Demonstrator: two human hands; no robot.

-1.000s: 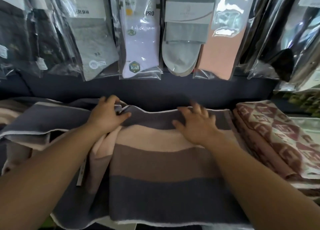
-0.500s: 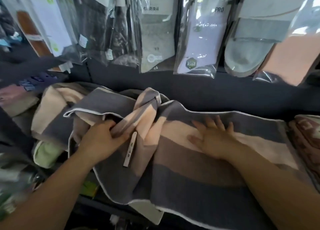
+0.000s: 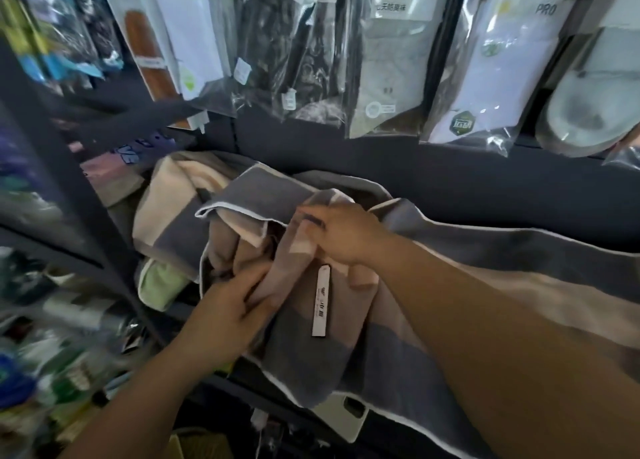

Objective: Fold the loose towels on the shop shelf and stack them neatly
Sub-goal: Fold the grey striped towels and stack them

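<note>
Centre frame: left hand (image 3: 225, 316) and right hand (image 3: 346, 237) both pinch the bunched striped towel (image 3: 502, 250). Best to find matching corners and pull taut before folding.

Two bare hands: the left hand (image 3: 228, 316) and the right hand (image 3: 346, 233). Three towels: one striped towel (image 3: 485, 285) in grey, peach and brown, a second striped towel (image 3: 166, 216) and one green towel (image 3: 159, 285). One white tag (image 3: 320, 299). Five hanging plastic packets can be told apart: one brown packet (image 3: 149, 50), one of black socks (image 3: 277, 43), one of grey socks (image 3: 388, 77), one of white socks (image 3: 498, 60) and one of grey slippers (image 3: 588, 105). The packets at far left are too blurred to count.
</note>
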